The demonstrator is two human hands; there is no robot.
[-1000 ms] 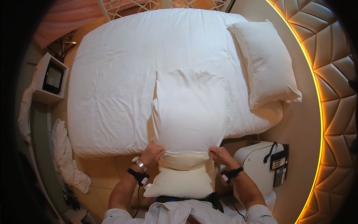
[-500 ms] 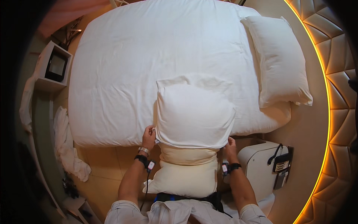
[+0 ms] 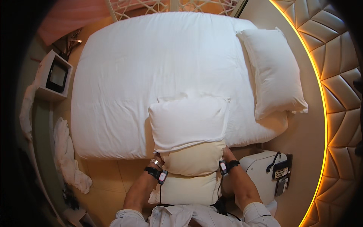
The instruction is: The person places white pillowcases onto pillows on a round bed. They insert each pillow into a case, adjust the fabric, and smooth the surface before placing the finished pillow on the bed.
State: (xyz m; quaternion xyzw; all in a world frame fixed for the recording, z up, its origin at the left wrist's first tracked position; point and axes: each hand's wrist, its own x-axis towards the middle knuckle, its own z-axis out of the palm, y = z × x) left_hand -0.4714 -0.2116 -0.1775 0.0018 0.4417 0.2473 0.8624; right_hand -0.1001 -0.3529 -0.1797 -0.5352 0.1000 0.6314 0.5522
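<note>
In front of me a cream pillow (image 3: 194,159) is partly inside a white pillowcase (image 3: 189,123), whose far end rests on the bed's near edge. The case's hem crosses the pillow at a slant, leaving its near part bare. My left hand (image 3: 159,156) is at the pillow's left side just below the hem, fingers mostly hidden behind it. At the opposite side my right hand (image 3: 227,154) closes on the pillow's edge, fingertips also out of sight. Against my body lies another cream pillow section (image 3: 189,190); I cannot tell whether it is the same pillow, folded.
The bed (image 3: 151,68) carries a white sheet, with a white pillow (image 3: 275,72) at its right end. To my right stands a rounded white cabinet (image 3: 257,172) beside a wall telephone (image 3: 280,170). Crumpled white cloth (image 3: 68,159) lies on the left floor.
Both hands have left the case's hem for the pillow's sides just below it, drawing closer together. More of the cream pillow shows below the hem. The view has shifted slightly.
</note>
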